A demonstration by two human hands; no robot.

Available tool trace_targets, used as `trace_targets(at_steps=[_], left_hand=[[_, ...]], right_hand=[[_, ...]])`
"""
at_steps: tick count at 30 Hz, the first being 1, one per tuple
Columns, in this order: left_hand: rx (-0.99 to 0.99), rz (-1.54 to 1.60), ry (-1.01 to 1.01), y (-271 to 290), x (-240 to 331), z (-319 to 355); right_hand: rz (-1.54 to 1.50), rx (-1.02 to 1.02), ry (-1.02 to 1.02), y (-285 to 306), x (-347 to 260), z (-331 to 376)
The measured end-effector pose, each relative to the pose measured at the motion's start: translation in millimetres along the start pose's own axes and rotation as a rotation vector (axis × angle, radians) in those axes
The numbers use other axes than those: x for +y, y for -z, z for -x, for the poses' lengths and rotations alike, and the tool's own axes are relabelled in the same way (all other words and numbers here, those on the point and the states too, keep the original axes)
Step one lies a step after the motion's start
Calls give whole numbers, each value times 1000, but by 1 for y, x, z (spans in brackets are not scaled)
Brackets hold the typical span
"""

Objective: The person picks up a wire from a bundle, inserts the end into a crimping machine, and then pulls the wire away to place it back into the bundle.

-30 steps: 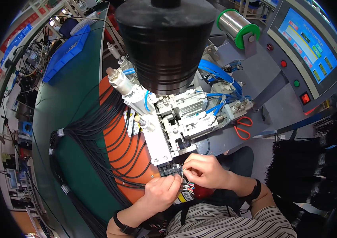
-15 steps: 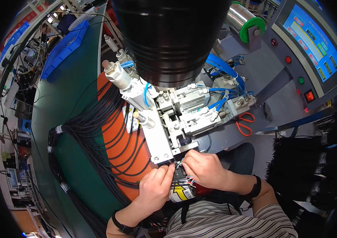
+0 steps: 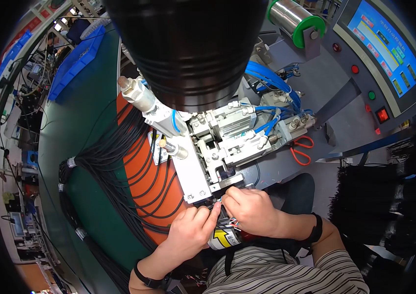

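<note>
My left hand [image 3: 191, 232] and my right hand [image 3: 253, 211] work close together at the front edge of a silver metal fixture [image 3: 188, 171]. The fingers of my left hand are closed on a black cable whose end is mostly hidden. My right hand is pinched at the tips of thin coloured wires, which barely show between the two hands. More stripped coloured wires [image 3: 234, 223] stick out beneath my right hand. Just below them sits a white label with a yellow arrow [image 3: 224, 238]. Several black cables [image 3: 151, 220] run from the left toward my left hand.
A large black cylinder [image 3: 188, 54] hangs over the fixture. Bundled black cables [image 3: 112, 142] lie on the green and orange mats. Red-handled scissors [image 3: 302, 151], a wire spool [image 3: 298, 22] and a touch screen [image 3: 386, 46] are to the right. A blue tray [image 3: 78, 61] stands far left.
My right hand has shifted slightly left and its fingertips are nearer the left hand's. The coloured wire ends at the fingertips show less now. The whole view has moved slightly.
</note>
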State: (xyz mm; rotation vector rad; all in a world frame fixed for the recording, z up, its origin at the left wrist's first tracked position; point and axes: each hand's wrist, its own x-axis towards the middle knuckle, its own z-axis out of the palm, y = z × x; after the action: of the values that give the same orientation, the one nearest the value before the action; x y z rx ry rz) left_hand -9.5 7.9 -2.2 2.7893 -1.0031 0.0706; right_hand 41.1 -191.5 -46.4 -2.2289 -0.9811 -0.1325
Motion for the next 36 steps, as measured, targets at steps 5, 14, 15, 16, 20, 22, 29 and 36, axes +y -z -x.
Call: trace_targets(at_steps=[5, 14, 15, 16, 20, 22, 29, 36], left_hand=[[-95, -86, -19, 5, 4, -9], [-126, -109, -18, 9, 1, -13], [-133, -100, -1, 11, 2, -14], [-139, -95, 15, 13, 4, -15], [60, 135, 180, -7, -3, 14], [125, 104, 204, -13, -9, 29], [266, -40, 295, -8, -6, 28], [396, 473, 211, -10, -1, 27]], right_hand=[[10, -122, -23, 5, 5, -2], [-84, -44, -62, -1, 10, -6], [-81, -39, -57, 0, 11, -4], [-238, -34, -126, -1, 14, 0], [-599, -9, -246, -10, 20, 0], [-634, -17, -293, -13, 20, -1], [-399, -1, -325, 1, 17, 6], [-879, -131, 7, 11, -8, 4]])
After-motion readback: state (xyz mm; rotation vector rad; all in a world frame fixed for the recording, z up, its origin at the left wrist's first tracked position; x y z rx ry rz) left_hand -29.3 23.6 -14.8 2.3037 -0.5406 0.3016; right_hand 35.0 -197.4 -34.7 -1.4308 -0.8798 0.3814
